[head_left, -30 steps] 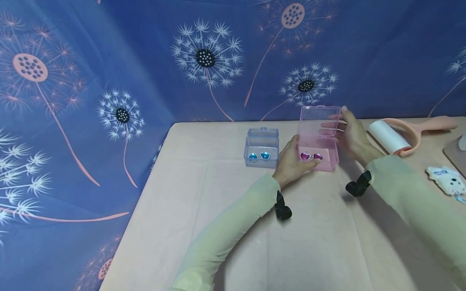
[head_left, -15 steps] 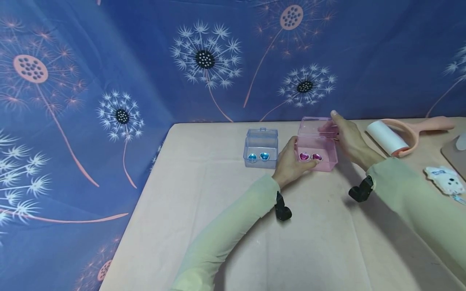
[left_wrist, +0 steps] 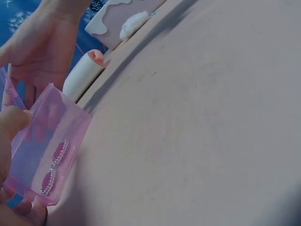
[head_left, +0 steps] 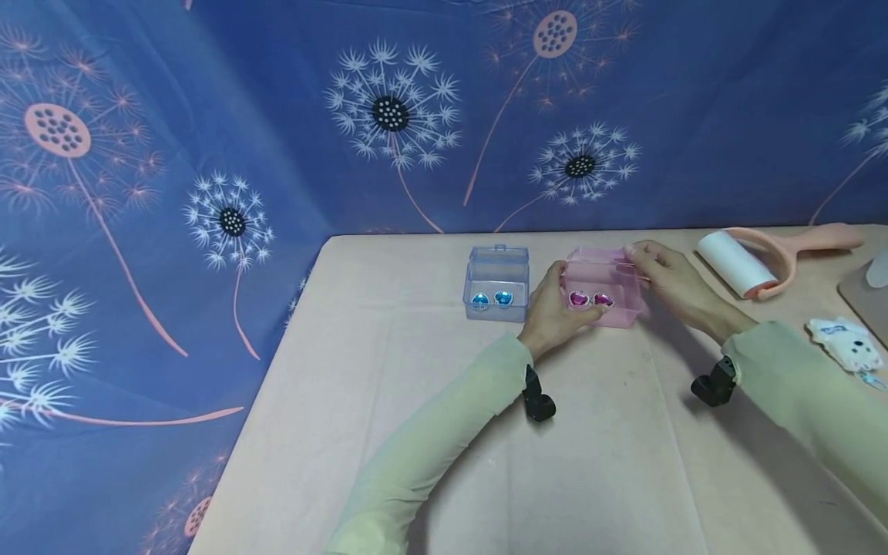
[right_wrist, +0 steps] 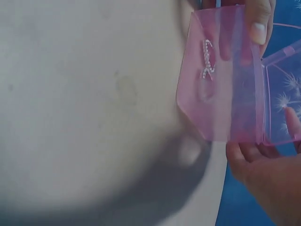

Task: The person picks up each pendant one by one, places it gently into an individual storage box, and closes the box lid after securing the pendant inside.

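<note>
In the head view a clear pink plastic box (head_left: pixel 624 304) stands with its lid raised. Inside lie two magenta jewelled pieces (head_left: pixel 579 298) with silver beaded rims. My left hand (head_left: pixel 553 314) grips the box's left side, thumb over the front. At the back right my right hand (head_left: pixel 676 287) pinches the corner of the lid (head_left: pixel 598 254) between thumb and fingers. Several of its fingers are partly behind the lid and box. To the left, a clear blue box (head_left: pixel 496 312) also has its lid back, with two blue jewelled pieces (head_left: pixel 502 297) inside.
A lint roller (head_left: pixel 738 266) with a peach handle lies right of my right hand. A white plush animal-shaped item (head_left: pixel 846 344) lies farther right, by a partly visible pinkish-brown object (head_left: pixel 867 293). A blue dandelion-print cloth (head_left: pixel 444 193) hangs behind the table.
The pink lid has tipped backward from upright, and my right hand has come down with it, its fingers closing on the corner. My left hand stays on the box.
</note>
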A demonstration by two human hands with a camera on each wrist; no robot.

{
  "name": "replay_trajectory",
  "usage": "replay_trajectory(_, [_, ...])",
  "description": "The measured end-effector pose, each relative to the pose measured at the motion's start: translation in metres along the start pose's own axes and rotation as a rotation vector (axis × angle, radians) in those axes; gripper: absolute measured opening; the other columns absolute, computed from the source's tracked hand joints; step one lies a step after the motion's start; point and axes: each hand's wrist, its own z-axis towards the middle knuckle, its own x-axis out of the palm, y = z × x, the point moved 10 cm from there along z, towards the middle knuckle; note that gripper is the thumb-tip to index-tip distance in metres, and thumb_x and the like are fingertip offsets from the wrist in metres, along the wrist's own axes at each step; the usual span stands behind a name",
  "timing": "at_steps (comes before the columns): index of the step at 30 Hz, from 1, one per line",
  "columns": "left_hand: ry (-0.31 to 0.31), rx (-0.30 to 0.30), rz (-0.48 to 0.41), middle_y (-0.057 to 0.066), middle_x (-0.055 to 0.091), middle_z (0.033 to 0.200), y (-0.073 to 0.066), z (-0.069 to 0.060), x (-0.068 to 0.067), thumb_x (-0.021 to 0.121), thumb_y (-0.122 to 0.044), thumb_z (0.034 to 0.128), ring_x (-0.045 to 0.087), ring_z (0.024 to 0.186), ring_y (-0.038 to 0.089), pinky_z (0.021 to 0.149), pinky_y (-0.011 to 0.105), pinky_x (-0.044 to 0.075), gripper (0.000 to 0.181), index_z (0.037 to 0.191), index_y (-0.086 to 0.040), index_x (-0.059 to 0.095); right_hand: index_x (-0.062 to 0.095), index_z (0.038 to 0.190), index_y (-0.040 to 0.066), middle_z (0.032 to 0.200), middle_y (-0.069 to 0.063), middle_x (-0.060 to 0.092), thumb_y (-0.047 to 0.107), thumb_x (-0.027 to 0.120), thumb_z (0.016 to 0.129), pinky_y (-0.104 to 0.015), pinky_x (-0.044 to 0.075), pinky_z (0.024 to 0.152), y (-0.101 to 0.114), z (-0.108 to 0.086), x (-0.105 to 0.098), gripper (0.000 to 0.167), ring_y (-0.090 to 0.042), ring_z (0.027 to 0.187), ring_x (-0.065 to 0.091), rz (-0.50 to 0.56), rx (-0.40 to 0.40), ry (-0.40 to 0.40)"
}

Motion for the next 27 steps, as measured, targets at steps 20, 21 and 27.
replay_trajectory(20, [-0.001, -0.066, -0.041, -0.001, 0.06, 0.124, 0.005, -0.003, 0.002, 0.084, -0.028, 0.0715, 0.059, 0.107, 0.01, 0.09, 0.021, 0.049, 0.086, 0.143, -0.02, 0.037, 0.048, 0.134, 0.002, 0.15, -0.018, 0.037, 0.014, 0.066, 0.092, -0.002, 0.042, 0.088, -0.02, -0.017, 0.009, 0.047, -0.018, 0.129, 0.047, -0.172, -0.098, -0.014])
replay_trajectory(21, [-0.002, -0.063, -0.048, 0.0, 0.06, 0.125, 0.005, -0.003, 0.002, 0.082, -0.03, 0.0733, 0.059, 0.108, 0.01, 0.091, 0.021, 0.049, 0.083, 0.143, -0.02, 0.038, 0.048, 0.134, 0.001, 0.15, -0.019, 0.036, 0.011, 0.067, 0.092, -0.002, 0.042, 0.088, -0.02, -0.017, 0.01, 0.048, -0.015, 0.129, 0.047, -0.164, -0.109, -0.014])
replay_trajectory(27, [-0.016, -0.071, -0.049, 0.003, 0.054, 0.138, 0.003, -0.004, 0.002, 0.067, -0.036, 0.0863, 0.054, 0.126, 0.014, 0.104, 0.028, 0.045, 0.07, 0.146, -0.018, 0.035, 0.046, 0.135, 0.0, 0.153, -0.023, 0.03, 0.007, 0.07, 0.088, -0.001, 0.042, 0.087, -0.019, -0.019, 0.01, 0.054, -0.041, 0.134, 0.04, -0.163, -0.125, -0.007])
